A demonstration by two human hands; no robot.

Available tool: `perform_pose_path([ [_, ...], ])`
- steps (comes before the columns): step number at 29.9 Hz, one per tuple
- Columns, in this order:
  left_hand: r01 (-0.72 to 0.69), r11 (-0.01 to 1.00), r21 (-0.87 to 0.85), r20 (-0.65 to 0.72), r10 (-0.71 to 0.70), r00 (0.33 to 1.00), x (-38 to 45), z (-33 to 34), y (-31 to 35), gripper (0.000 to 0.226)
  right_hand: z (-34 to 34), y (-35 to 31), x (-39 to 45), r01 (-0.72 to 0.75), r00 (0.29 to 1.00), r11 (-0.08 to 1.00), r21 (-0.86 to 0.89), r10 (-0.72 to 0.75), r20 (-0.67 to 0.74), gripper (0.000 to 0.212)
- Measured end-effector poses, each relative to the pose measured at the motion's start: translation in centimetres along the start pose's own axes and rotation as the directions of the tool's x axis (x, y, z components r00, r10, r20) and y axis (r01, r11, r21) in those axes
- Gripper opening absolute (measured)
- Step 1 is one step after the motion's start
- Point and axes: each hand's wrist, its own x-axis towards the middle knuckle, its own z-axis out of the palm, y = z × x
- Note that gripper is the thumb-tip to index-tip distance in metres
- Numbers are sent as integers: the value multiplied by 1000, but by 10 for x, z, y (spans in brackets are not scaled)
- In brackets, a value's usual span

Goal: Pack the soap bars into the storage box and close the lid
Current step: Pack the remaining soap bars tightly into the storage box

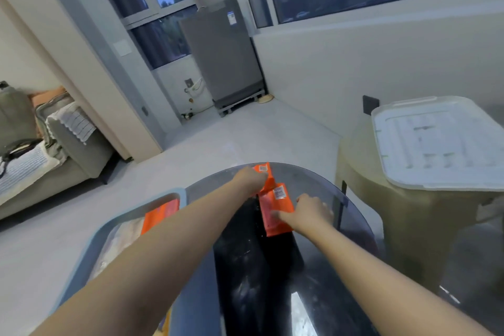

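Table, dark glass, rounded far edge; storage box, pale blue rim, at its left, one orange soap bar inside; white lid apart on a stool at right; left hand fingers curled around far soap bar; right hand pinching near soap bar, both bars on the glass
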Motion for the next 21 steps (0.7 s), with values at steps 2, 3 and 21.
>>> perform_pose_path([
  [2,63,992,112,-35,-59,998,16,10,3,39,5,0,5,-11,999,999,-49,9,-30,78],
  [3,82,989,121,-52,-76,996,24,13,3,44,8,-1,6,-15,999,998,-67,12,-43,78],
  [21,238,959,-157,273,-189,943,39,5,-6,12,7,-4,7,-63,998,977,205,59,25,54],
])
